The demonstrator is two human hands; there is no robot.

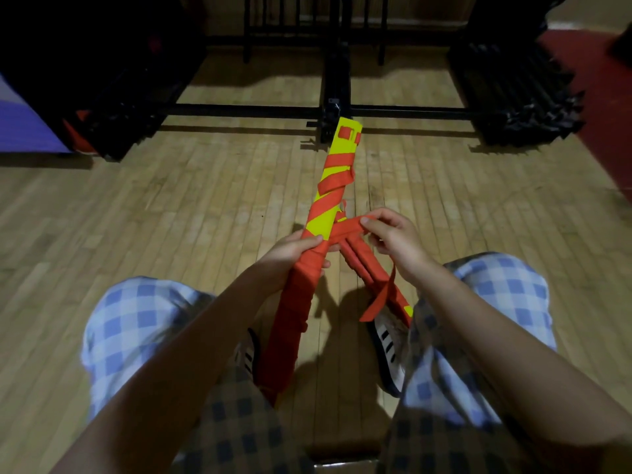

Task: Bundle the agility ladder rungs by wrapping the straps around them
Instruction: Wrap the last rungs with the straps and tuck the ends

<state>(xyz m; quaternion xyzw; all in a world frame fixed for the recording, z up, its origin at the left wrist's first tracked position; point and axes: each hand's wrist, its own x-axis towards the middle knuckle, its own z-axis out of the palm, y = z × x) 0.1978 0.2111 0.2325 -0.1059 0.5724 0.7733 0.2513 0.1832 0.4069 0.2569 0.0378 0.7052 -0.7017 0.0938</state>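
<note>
Head view: a stack of flat yellow plastic ladder rungs (pixel 321 220), wound with orange webbing straps (pixel 333 172), slants from between the knees toward the far centre, above a pale wooden floor (pixel 171 206). Left hand (pixel 290 254) curls tight around the stack mid-length. Right hand (pixel 390 237) pinches a strap loop just right of it. Black metal rack frame (pixel 337 97) beyond.

wooden floor (pixel 171 217), black metal frame (pixel 239 109), purple mat (pixel 24 121), red floor area (pixel 602 97)
</note>
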